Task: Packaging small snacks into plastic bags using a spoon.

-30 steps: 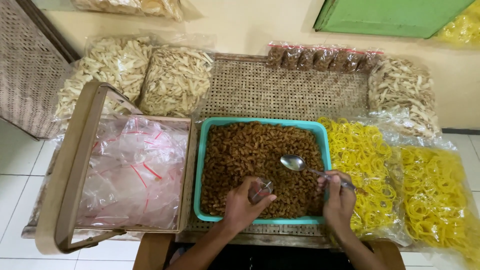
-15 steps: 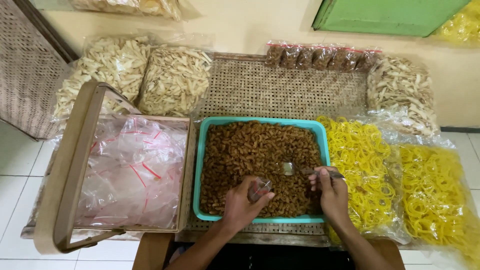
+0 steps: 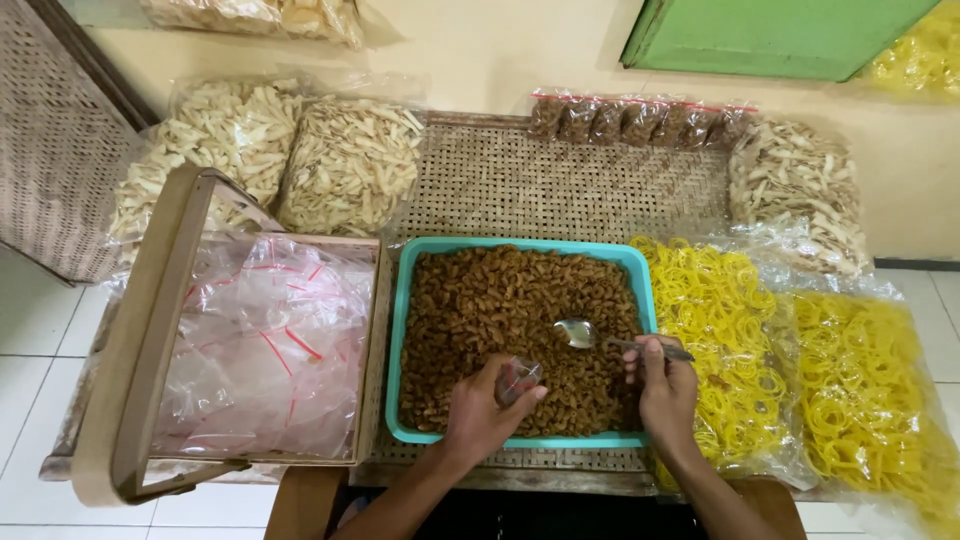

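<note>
A teal tray (image 3: pixel 402 300) full of small brown snack pieces (image 3: pixel 500 300) sits on a woven mat. My left hand (image 3: pixel 482 412) is over the tray's near edge and grips a small clear plastic bag (image 3: pixel 519 377) with a red strip. My right hand (image 3: pixel 660 385) holds a metal spoon (image 3: pixel 580 333) by the handle, its bowl lying empty on top of the brown pieces near the tray's right side.
A wooden box (image 3: pixel 140 340) at the left holds several empty clear bags (image 3: pixel 265 345). Yellow ring crackers in bags (image 3: pixel 790 380) lie at the right. Pale stick crackers (image 3: pixel 350 165) and small filled packets (image 3: pixel 640 120) line the back wall.
The spoon went down into the brown pieces half a second ago and now lies on top again, bowl up. My right hand shifted slightly left. My left hand kept the bag in place.
</note>
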